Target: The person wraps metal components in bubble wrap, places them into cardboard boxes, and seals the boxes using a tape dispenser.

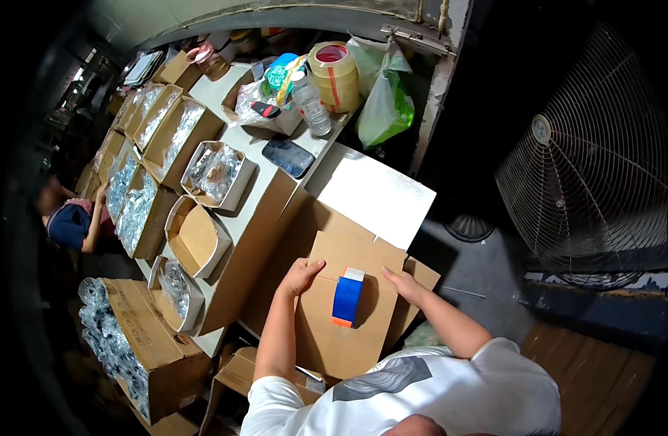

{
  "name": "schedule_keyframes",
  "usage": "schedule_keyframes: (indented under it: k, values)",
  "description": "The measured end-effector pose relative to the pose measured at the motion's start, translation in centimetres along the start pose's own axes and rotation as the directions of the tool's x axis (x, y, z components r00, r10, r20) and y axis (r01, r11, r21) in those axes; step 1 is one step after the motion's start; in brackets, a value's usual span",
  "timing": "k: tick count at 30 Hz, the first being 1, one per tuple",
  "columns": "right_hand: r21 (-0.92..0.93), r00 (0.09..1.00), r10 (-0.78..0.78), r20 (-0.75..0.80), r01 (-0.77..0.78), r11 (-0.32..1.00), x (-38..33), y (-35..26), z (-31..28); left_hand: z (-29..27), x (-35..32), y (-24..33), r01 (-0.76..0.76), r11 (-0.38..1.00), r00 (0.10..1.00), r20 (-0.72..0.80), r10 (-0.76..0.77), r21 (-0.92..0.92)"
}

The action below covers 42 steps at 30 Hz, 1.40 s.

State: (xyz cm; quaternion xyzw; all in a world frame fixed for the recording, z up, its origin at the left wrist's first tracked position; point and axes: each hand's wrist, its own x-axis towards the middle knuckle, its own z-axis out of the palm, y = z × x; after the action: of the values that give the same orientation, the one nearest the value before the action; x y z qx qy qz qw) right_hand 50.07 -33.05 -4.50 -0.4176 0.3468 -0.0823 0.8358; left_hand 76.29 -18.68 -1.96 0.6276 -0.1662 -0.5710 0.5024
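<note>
We look down at a big brown cardboard box [348, 320] right in front of us, close to our chest. Its top flaps are folded shut. A blue roll of tape with a white and orange end [347, 296] stands on the lid, in the middle.

Our left hand [300, 276] lies flat on the left edge of the lid, fingers spread and pressing down. Our right hand [402, 283] lies flat on the right part of the lid, fingers spread too. Neither hand pinches anything. The tape roll sits between them and we do not touch it.

We think the box is stiff but bends if we push hard in the middle. The flaps may spring up, so flat hands near the edges seem best. The tape roll looks light and easy to pick up by its sides.

To our left is a long white table [255, 211] with many open cardboard boxes of clear shiny bags [214, 173]. A dark flat phone [288, 157] lies on it. Farther off stand a stack of tan tape rolls [334, 76] and a clear plastic bottle [310, 103]. A big round wire fan [588, 189] stands to our right.
</note>
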Motion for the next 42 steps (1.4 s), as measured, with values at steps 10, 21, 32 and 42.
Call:
schedule_keyframes:
  k: [10,21,32,42]
  values:
    - [-0.934,0.935,-0.268,-0.231,-0.136,0.331,1.5,-0.8,1.4,5.6,1.7,3.7,-0.161,0.572,0.863,0.396,-0.313,0.804]
    - [-0.997,0.963,-0.262,-0.062,-0.070,-0.020,6.0,-5.6,2.6,8.8,1.6,4.3,0.015,0.303,0.959,0.071,-0.273,0.953]
    - [-0.615,0.924,0.070,0.377,0.193,0.765,1.6,-8.1,3.0,7.5,-4.9,0.8,-0.103,0.155,0.839,0.003,0.544,0.983]
    - [-0.694,0.613,0.340,0.713,0.687,0.217,9.5,-20.5,6.8,7.2,-4.7,0.6,-0.071,0.347,0.899,-0.091,0.429,0.935]
